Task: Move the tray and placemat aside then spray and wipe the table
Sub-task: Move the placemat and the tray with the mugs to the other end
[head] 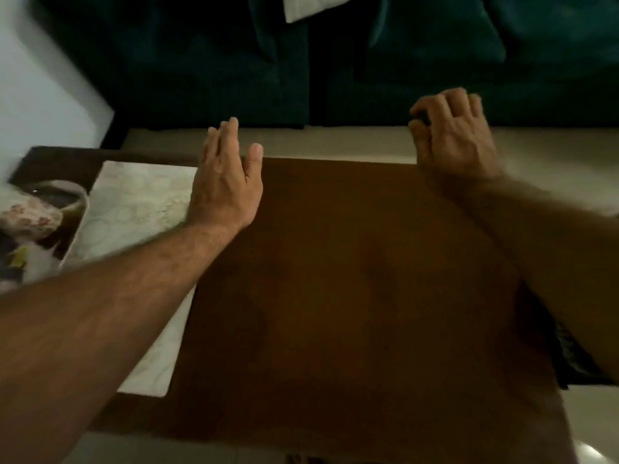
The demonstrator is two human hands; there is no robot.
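I am looking down at a brown table (335, 279) with a flat, matt, rather smooth top. The placemat (140, 202) is lying at its left side, partly under my left forearm; it is a pale rectangle with rounded corners and a faint pattern of circles, and it looks thin and a little stiff. Further left, at the picture's edge, something with a dark rim and a flowered cloth (26, 216) is sitting; I think it may be the tray, but it is too blurred to be sure.

My left hand (227, 182) is hovering with straight, relaxed fingers just at the right edge of the placemat, holding nothing. My right hand (455, 135) is hanging over the far edge of the table with loosely curled fingers; something dark shows at the fingertips, and I cannot tell if they are pinching it.

I am judging that the clearing step is nearly done, because the middle of the table is bare. The next move is calling for a spray bottle and a cloth, and neither is in view. Behind the table a dark green sofa (201, 61) is standing.
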